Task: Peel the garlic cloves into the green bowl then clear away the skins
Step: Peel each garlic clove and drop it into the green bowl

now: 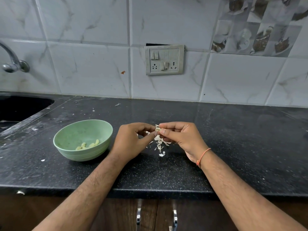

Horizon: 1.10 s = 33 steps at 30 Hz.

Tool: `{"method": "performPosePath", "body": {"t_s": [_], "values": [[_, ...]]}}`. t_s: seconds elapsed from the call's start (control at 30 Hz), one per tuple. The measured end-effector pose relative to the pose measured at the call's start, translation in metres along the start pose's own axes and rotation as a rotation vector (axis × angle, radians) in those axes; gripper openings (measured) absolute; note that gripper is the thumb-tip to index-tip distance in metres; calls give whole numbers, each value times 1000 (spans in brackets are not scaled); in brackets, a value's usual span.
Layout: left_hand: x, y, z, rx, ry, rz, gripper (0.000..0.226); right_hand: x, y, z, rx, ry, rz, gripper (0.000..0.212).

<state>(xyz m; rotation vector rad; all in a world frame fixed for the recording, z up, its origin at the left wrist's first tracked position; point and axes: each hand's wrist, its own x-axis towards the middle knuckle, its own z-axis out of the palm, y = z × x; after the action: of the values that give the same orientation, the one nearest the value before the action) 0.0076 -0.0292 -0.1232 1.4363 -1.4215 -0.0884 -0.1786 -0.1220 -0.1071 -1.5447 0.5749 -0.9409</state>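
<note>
A small pale garlic clove (157,129) with loose skin on it is pinched between my left hand (133,140) and my right hand (180,135), a little above the black counter (233,147). Both hands meet fingertip to fingertip over it. Below them lies a heap of white garlic skins (160,143). The green bowl (70,135) stands to the left of my left hand and holds a few peeled cloves (88,145).
A dark sink (18,109) is sunk into the counter at far left, under a metal tap (13,62). A switch-and-socket plate (164,60) sits on the tiled wall. Small white flakes are scattered on the counter. Cabinet handles (138,215) show below the front edge.
</note>
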Motion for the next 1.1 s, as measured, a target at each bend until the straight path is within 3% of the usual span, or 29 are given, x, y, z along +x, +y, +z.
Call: {"method": "performPosePath", "body": {"t_s": [0.37, 0.6, 0.77, 1.1], "values": [[0, 5, -3, -48, 33, -28, 7, -3, 3, 2, -233, 6, -171, 19], [1, 7, -3, -127, 13, -36, 6, -3, 0, 2, -148, -11, -98, 17], [2, 3, -2, -182, -37, -73, 3, -3, -2, 1, -108, -18, -47, 27], [4, -4, 1, -265, -124, -152, 3, -5, 0, 0, -106, -61, -5, 13]]}}
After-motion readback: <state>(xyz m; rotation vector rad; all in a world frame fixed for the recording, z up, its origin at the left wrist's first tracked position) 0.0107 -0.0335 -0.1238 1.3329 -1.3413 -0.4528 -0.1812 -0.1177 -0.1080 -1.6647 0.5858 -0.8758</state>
